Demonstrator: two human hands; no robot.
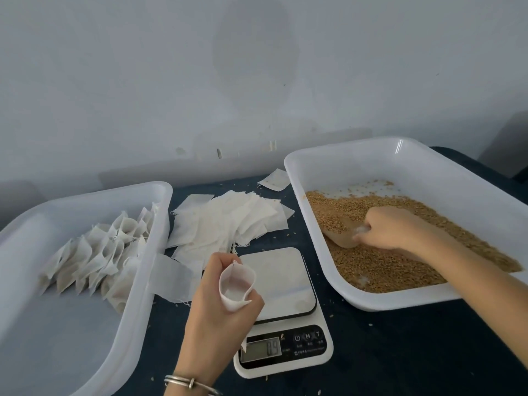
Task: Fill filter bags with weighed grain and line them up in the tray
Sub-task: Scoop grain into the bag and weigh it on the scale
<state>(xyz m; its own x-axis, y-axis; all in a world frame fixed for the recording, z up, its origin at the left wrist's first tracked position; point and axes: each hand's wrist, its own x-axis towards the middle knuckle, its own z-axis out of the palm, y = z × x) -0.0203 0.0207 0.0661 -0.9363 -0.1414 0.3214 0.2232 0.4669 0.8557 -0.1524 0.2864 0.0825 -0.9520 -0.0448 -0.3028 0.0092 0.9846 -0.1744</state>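
Gripping a scoop [341, 234] in the grain tray [308, 167], right hand [391, 228]; left hand [221, 304] pinches an open (empty) filter bag [237, 284]

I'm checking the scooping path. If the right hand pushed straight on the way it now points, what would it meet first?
The right hand points left with a scoop in the grain. It would plough more grain, then probably meet the tray's left wall; depth is unclear.

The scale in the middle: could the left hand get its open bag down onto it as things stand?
Probably yes. The left hand holds the open filter bag right at the near-left corner of the scale, whose platform is bare. The right hand is off in the grain tray, so nothing blocks the way.
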